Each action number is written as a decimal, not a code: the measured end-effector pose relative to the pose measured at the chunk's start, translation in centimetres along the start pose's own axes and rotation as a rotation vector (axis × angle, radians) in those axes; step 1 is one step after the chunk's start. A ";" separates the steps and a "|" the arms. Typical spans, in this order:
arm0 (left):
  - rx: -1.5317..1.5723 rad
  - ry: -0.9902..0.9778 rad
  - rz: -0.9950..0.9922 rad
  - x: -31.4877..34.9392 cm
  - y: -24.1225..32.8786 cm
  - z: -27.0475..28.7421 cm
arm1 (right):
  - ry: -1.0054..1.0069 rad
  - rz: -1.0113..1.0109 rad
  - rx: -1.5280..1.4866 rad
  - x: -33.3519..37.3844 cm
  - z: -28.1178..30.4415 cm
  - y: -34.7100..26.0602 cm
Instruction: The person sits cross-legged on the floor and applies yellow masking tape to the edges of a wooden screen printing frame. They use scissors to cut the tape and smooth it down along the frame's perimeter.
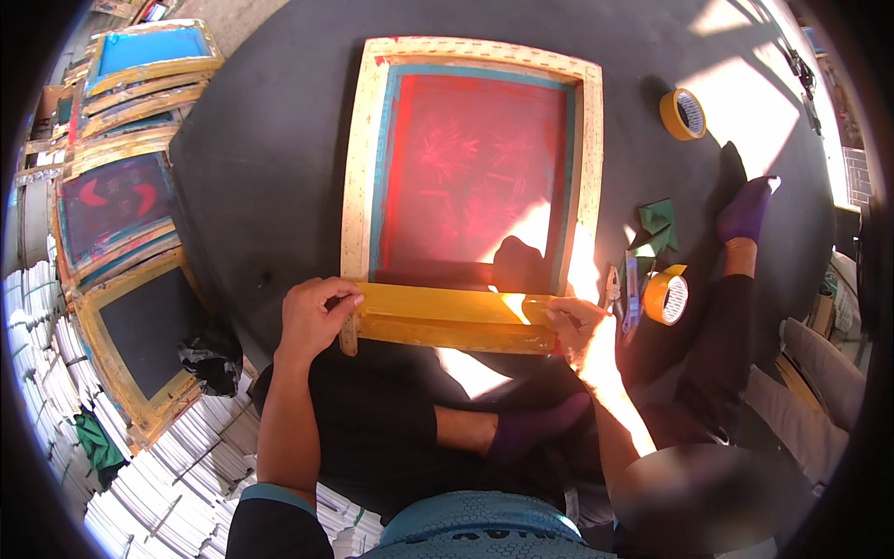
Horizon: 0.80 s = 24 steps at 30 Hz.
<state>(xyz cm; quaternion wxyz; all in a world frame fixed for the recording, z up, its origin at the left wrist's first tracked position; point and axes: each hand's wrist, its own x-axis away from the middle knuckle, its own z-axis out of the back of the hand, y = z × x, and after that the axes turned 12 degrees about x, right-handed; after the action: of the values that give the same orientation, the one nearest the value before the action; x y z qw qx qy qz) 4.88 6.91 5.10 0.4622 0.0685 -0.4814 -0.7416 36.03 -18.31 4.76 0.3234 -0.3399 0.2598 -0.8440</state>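
A wooden screen-printing frame (357,186) with red-stained mesh (447,177) lies in front of me, its near side toward my lap. Along that near side runs a strip of yellow tape (438,303), stretched between my hands. My left hand (318,315) pinches the strip's left end at the frame's near left corner. At the other end, the fingers of my right hand (582,334) close on the tape by the near right corner. Just right of the frame are a yellow tape roll (665,298) with a loose end, a green cloth (657,228) and some small hand tools (631,291).
A second yellow tape roll (684,115) stands farther back on the dark surface (270,140). Stacked wooden frames (140,121) and piles of white paper (177,484) line the left side. A black plastic bag (210,361) sits on the nearest frame. My legs flank the work.
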 end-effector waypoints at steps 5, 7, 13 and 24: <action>0.028 0.056 -0.112 0.2 -0.7 0.1 | 0.006 0.010 0.062 0.4 -0.1 -0.1; 0.047 0.054 -0.122 0.0 -0.7 0.1 | 0.133 0.011 -0.164 1.0 -3.0 6.1; 0.054 0.024 -0.076 0.6 -0.7 -0.2 | 0.000 0.084 0.192 0.7 0.1 0.8; -0.191 -0.125 -0.070 1.0 0.4 -0.2 | -0.050 0.201 0.622 0.9 -0.1 1.9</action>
<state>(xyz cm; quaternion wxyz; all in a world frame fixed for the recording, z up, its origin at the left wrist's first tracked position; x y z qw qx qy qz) 4.68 6.02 5.64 0.4096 -0.0055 -0.4339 -0.8024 36.19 -20.16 3.79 0.4997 -0.2182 0.0135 -0.8382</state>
